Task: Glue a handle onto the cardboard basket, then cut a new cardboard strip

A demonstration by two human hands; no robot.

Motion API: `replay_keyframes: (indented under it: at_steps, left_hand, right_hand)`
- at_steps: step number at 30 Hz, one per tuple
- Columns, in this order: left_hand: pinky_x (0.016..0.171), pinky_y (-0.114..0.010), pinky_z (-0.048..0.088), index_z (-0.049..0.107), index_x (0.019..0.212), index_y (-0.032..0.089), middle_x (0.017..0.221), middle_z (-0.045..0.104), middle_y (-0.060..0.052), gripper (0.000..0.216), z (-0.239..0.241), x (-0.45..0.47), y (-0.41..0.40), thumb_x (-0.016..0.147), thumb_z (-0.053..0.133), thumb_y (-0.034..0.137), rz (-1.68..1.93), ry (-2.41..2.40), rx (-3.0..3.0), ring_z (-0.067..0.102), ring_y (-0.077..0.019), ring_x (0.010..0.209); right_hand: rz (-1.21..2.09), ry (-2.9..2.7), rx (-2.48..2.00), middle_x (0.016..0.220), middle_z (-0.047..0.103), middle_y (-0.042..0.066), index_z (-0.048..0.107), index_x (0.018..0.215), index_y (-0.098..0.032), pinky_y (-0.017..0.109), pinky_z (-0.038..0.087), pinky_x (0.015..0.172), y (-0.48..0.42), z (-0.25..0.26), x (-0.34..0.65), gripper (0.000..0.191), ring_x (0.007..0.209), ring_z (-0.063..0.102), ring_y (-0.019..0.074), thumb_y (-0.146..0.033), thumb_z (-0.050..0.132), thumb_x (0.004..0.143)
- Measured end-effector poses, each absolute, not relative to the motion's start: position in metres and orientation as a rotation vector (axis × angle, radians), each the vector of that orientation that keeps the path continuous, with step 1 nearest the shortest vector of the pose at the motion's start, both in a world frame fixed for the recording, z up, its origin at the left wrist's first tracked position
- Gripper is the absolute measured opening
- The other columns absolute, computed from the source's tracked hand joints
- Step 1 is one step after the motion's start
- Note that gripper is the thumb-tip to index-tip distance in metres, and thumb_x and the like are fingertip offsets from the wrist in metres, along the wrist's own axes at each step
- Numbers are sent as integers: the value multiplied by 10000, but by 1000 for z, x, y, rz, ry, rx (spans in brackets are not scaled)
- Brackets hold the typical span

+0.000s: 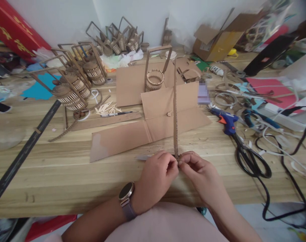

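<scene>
A long, narrow strip of corrugated cardboard (175, 117) runs away from me, its near end between my hands. My left hand (159, 176), with a watch on the wrist, pinches that end from the left. From the right, the thumb and fingers of my right hand (199, 173) close on the same end. The fingertips nearly meet there and hide the tip of the strip. Beneath the strip lies a creased cardboard sheet (122, 134). Beyond it stands a small round basket (155, 80) with a tall handle. A blade-like piece (142, 157) is partly covered near my left hand.
On the right are a blue glue gun (226, 119), black-handled scissors (252, 161), pliers (264, 119) and looping cables. Several lidded baskets (72, 90) stand at the left, near small sticks (109, 108) and a long dark bar (27, 151). A cardboard box (216, 43) sits at the back.
</scene>
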State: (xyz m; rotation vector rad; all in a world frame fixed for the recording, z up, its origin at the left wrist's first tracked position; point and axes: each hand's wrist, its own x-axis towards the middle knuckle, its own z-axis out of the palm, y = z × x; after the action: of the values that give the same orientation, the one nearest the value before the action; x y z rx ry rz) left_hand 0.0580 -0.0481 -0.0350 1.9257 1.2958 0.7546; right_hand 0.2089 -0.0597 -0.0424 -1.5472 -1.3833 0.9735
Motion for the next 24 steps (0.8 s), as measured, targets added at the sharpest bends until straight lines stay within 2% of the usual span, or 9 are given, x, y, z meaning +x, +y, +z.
replay_keyframes:
  at_steps: [6,14,24]
  left_hand:
    - [643,-255,394,523,707,197,716,600,9,198,-37,57,-49,830,546,44,765,1283,1954,542,-148,677]
    - [644,-239,395,548,712,183,703,594,12,194,-33,54,-49,861,555,60,811,1285,1867,552,-139,678]
    - [629,-229,377,562,721,170,704,600,5,176,-37,56,-49,844,583,46,827,1280,1926,546,-133,667]
  right_hand:
    - [965,-1460,-1537,671,609,11,588,593,-231,307,471,610,-59,-41,208,180,655,579,172,-297,562,758]
    - [759,-1429,-1557,727,661,26,699,652,-254,309,492,631,-68,-41,204,161,711,617,187,-314,632,785]
    - [595,-1562,-1548,700,623,17,619,638,-245,293,482,589,-64,-40,204,143,659,589,177,-240,597,779]
